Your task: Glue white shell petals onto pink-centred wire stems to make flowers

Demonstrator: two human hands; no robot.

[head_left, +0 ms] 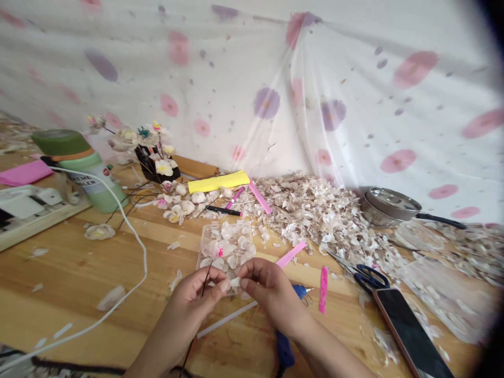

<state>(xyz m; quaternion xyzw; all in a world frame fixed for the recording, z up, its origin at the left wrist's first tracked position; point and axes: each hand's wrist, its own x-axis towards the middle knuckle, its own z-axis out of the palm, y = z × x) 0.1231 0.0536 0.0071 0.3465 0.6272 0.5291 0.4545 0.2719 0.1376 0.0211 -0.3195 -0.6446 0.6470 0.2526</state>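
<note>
My left hand (197,296) is closed around a thin dark stem (205,278), topped by a pale flower (212,250) with a bright pink centre. Between the fingertips of both hands is a small white petal-like piece (235,282), and my right hand (270,289) pinches its right side. Just beyond the hands stands a clear plastic tray (203,233) full of loose whitish petals. Partly hidden under my right wrist lies a blue glue gun (284,349), its metal nozzle showing to the right. A thin white stick (224,321) lies beneath the hands.
Dark-handled scissors (370,278) and a phone (413,333) lie right. Behind them spreads a heap of dried petals (311,205), with a metal pan (394,203) beside it. Yellow crepe paper (218,181), finished flowers (163,167), a green tumbler (98,184) and a white cable (144,257) are left.
</note>
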